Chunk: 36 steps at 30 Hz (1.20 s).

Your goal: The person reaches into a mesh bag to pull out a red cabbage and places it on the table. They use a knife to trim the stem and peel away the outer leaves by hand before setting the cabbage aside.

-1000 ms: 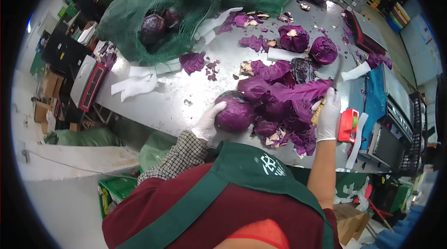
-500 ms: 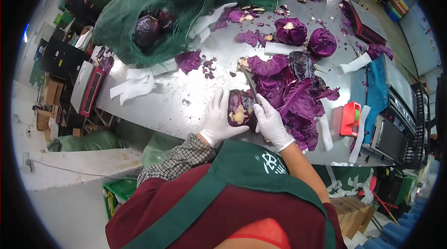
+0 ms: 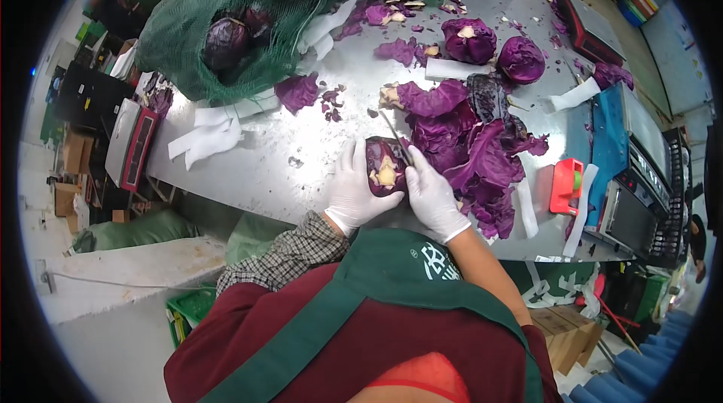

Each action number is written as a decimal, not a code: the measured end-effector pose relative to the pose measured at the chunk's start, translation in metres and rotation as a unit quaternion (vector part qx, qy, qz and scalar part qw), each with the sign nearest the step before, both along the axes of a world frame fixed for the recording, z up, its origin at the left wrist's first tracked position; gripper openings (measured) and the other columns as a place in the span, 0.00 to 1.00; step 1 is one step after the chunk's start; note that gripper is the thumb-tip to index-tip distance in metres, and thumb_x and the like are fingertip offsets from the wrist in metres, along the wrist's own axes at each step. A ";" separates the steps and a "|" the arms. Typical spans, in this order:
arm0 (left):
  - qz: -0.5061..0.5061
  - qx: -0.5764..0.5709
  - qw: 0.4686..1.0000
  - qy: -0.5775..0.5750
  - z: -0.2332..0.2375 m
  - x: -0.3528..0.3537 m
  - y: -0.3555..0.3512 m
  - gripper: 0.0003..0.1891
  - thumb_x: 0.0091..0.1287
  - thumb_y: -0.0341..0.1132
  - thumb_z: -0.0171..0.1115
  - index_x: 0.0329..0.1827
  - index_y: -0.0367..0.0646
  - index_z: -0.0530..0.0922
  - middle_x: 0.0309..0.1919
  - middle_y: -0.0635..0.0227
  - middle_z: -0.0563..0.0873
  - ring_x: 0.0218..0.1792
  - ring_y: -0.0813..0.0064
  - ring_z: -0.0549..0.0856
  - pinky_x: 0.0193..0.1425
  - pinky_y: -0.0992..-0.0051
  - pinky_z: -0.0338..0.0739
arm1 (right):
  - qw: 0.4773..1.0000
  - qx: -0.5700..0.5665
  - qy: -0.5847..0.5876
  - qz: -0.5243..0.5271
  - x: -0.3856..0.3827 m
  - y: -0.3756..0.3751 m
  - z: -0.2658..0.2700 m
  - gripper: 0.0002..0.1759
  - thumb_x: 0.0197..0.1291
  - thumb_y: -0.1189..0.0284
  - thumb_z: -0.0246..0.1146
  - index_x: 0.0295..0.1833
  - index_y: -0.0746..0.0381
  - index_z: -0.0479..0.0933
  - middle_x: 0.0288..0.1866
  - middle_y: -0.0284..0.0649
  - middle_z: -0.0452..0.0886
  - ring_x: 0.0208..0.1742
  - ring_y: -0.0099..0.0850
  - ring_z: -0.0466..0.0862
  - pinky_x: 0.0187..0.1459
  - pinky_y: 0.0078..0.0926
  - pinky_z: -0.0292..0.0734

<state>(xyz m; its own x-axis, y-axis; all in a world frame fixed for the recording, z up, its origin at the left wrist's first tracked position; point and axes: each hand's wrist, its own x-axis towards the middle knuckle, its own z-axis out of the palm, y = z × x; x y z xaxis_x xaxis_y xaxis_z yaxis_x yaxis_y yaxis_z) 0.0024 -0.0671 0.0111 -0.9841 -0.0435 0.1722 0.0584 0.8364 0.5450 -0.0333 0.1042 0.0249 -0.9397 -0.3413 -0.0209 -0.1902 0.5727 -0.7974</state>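
Observation:
A red cabbage (image 3: 385, 167) with its pale cut stem facing up rests on the metal table near its front edge. My left hand (image 3: 354, 190), in a white glove, is closed around the cabbage's left side, thumb along the lower edge. In my right hand (image 3: 433, 196), also gloved, is a knife (image 3: 395, 130); its thin blade points up and away beside the cabbage's upper right. My fingers cover the handle. Right of the hands lies a heap of loose purple cabbage leaves (image 3: 482, 158).
Two trimmed red cabbages (image 3: 521, 59) sit farther back. A green mesh sack (image 3: 248, 19) with cabbages inside fills the back left. White foam strips (image 3: 207, 139) lie about. At right stand a red tape dispenser (image 3: 565, 186) and a blue-sided machine (image 3: 610, 132); a scale (image 3: 134, 145) is at left.
The knife's blade has tipped further left above the cabbage, and my right hand has shifted slightly. The view has moved a little. The other person's gloved hands at the back have mostly left view.

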 end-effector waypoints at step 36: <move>-0.042 0.051 0.995 -0.071 0.011 -0.010 -0.017 0.59 0.40 0.55 0.77 0.70 0.27 0.55 0.61 0.41 0.68 0.62 0.45 0.71 0.66 0.59 0.68 | 0.980 0.165 -0.038 0.107 -0.033 0.004 0.028 0.17 0.55 0.63 0.62 0.45 0.64 0.74 0.42 0.51 0.80 0.45 0.50 0.82 0.48 0.45 0.77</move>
